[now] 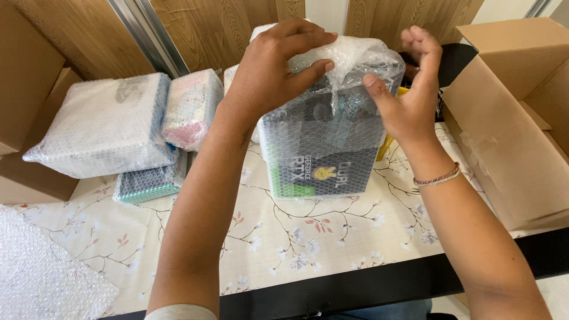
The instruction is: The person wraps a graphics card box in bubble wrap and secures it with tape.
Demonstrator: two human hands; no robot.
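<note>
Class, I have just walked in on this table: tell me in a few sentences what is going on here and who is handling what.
A person stands a dark box wrapped in bubble wrap upright on a floral tablecloth. The left hand presses the gathered wrap down on top of the box; the right hand is beside it, thumb on the wrap, fingers curled. Three already wrapped parcels lie at the left, an open cardboard box at the right, and a loose bubble wrap sheet at the near left corner.

Both forearms reach forward, well apart at the elbows. Left hand [269,74] is arched, palm down, fingers curled and pressing flat, thumb tucked forward. Right hand [409,89] is raised, palm inward, fingers loosely bent, thumb extended leftward.
</note>
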